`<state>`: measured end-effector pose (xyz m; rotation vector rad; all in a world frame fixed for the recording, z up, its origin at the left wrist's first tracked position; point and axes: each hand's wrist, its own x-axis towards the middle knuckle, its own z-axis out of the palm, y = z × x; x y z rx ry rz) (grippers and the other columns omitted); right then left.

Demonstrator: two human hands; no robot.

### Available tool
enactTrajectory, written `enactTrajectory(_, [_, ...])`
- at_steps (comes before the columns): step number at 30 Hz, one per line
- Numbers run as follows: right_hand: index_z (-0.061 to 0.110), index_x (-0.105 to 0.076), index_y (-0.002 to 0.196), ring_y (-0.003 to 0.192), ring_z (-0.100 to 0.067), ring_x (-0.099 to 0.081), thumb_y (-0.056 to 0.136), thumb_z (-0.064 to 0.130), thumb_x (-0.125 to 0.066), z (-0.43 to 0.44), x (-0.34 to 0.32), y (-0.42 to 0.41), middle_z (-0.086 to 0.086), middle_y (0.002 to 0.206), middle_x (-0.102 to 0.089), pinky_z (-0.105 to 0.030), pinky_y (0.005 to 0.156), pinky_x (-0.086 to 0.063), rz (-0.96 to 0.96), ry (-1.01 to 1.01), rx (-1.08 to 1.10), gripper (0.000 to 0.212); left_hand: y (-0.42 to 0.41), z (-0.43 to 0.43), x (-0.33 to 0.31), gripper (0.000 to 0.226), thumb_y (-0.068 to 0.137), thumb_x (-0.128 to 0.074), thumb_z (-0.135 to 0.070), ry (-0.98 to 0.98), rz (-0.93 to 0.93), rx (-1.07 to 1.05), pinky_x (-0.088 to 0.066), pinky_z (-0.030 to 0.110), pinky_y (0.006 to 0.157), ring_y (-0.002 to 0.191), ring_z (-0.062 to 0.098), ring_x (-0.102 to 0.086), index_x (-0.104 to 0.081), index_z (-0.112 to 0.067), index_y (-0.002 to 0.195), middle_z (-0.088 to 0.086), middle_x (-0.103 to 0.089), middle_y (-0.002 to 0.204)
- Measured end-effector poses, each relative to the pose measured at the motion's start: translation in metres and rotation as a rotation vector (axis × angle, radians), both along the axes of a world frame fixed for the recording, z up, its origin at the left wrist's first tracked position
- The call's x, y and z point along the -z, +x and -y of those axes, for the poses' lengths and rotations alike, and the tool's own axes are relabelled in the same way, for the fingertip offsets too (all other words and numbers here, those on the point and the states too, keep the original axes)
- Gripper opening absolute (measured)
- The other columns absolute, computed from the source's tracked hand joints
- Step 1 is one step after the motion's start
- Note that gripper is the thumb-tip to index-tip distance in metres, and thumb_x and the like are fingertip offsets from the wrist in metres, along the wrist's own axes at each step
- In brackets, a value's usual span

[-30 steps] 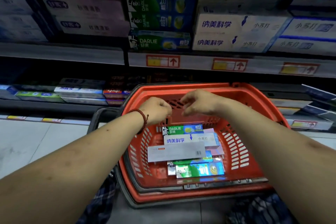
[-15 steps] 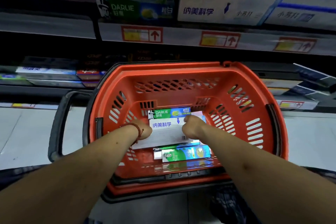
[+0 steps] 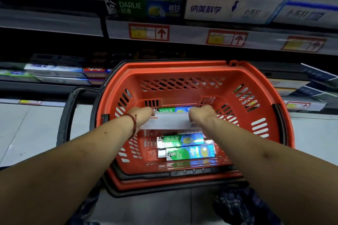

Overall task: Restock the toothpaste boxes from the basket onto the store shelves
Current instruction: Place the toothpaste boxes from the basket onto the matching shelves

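An orange basket (image 3: 256, 76) sits on the floor in front of the shelves. Both my hands are down inside it. My left hand (image 3: 141, 116) grips the left end of a long white toothpaste box (image 3: 172, 121), and my right hand (image 3: 202, 115) grips its right end. Behind the white box a green Darlie box (image 3: 173, 110) peeks out. Two more green and blue Darlie boxes (image 3: 184, 147) lie nearer me on the basket floor. My fingers are hidden behind the backs of my hands.
The upper shelf (image 3: 182, 33) carries green Darlie boxes (image 3: 142, 6) and white boxes with blue print (image 3: 228, 8). A lower shelf at the left holds more boxes (image 3: 54, 71). The basket's black handle (image 3: 67, 115) hangs to the left over grey floor tiles.
My hands came down from above the basket rim into the basket and took hold of the white box at both ends. The camera tipped downward and closer.
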<state>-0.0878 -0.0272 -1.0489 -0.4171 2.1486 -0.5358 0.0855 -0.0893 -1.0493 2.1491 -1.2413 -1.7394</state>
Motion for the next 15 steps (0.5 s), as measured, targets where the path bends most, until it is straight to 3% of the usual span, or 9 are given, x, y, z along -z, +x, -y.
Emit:
enactTrajectory(1, [-0.001, -0.063, 0.109, 0.089, -0.035, -0.063, 0.082, 0.019, -0.058, 0.002, -0.005, 0.0, -0.017, 0.106, -0.067, -0.036, 0.08, -0.055, -0.022, -0.063, 0.084, 0.033, 0.003, 0.0, -0.005, 0.028, 0.093, -0.063, -0.02, -0.035, -0.035, -0.008, -0.05, 0.035, 0.097, 0.114, 0.03, -0.057, -0.055, -0.006, 0.115, 0.009, -0.052, 0.113])
enactTrajectory(3, [0.001, -0.065, 0.114, 0.098, -0.039, -0.065, 0.08, 0.027, -0.055, 0.007, -0.021, 0.0, -0.017, 0.117, -0.067, -0.043, 0.092, -0.056, -0.058, -0.143, 0.196, 0.045, 0.009, -0.001, -0.012, 0.043, 0.086, -0.069, -0.029, -0.078, -0.094, -0.028, -0.052, 0.044, 0.102, 0.114, 0.029, -0.055, -0.058, -0.007, 0.121, 0.009, -0.054, 0.126])
enactTrajectory(6, [0.005, -0.064, 0.118, 0.097, -0.037, -0.062, 0.08, 0.031, -0.054, 0.013, -0.049, 0.001, -0.014, 0.12, -0.063, -0.044, 0.088, -0.056, -0.046, -0.253, 0.255, 0.047, 0.015, -0.002, -0.031, 0.053, 0.072, -0.072, -0.036, -0.144, -0.207, -0.111, -0.053, 0.046, 0.101, 0.111, 0.026, -0.059, -0.064, -0.011, 0.118, 0.007, -0.06, 0.124])
enactTrajectory(9, [0.009, -0.066, 0.107, 0.095, -0.038, -0.063, 0.067, 0.039, -0.051, 0.016, -0.065, 0.005, -0.016, 0.122, -0.062, -0.048, 0.09, -0.056, -0.071, -0.357, 0.246, 0.052, 0.022, -0.003, -0.06, 0.035, 0.069, -0.072, -0.035, -0.254, -0.275, -0.192, -0.051, 0.05, 0.102, 0.106, 0.029, -0.062, -0.07, -0.016, 0.098, 0.004, -0.065, 0.101])
enactTrajectory(12, [0.006, -0.068, 0.1, 0.087, -0.037, -0.064, 0.066, 0.042, -0.052, 0.012, -0.083, 0.009, -0.019, 0.123, -0.062, -0.044, 0.083, -0.053, -0.06, -0.444, 0.234, 0.052, 0.031, -0.001, -0.085, 0.014, 0.075, -0.073, -0.027, -0.379, -0.35, -0.267, -0.048, 0.048, 0.106, 0.088, 0.025, -0.06, -0.071, -0.016, 0.083, -0.001, -0.053, 0.072])
enactTrajectory(13, [0.004, -0.068, 0.098, 0.082, -0.034, -0.061, 0.069, 0.042, -0.056, 0.011, -0.092, 0.01, -0.019, 0.121, -0.063, -0.041, 0.078, -0.051, -0.038, -0.488, 0.249, 0.05, 0.033, 0.0, -0.092, 0.006, 0.079, -0.073, -0.023, -0.411, -0.377, -0.295, -0.049, 0.045, 0.104, 0.078, 0.019, -0.059, -0.071, -0.018, 0.08, 0.0, -0.052, 0.07])
enactTrajectory(15, [0.003, -0.065, 0.088, 0.075, -0.027, -0.056, 0.08, 0.038, -0.065, 0.011, -0.106, 0.006, -0.015, 0.099, -0.066, -0.037, 0.072, -0.047, -0.016, -0.572, 0.281, 0.036, 0.039, 0.0, -0.102, 0.011, 0.088, -0.068, -0.013, -0.468, -0.438, -0.32, -0.049, 0.038, 0.091, 0.057, 0.009, -0.058, -0.069, -0.017, 0.078, 0.004, -0.059, 0.076])
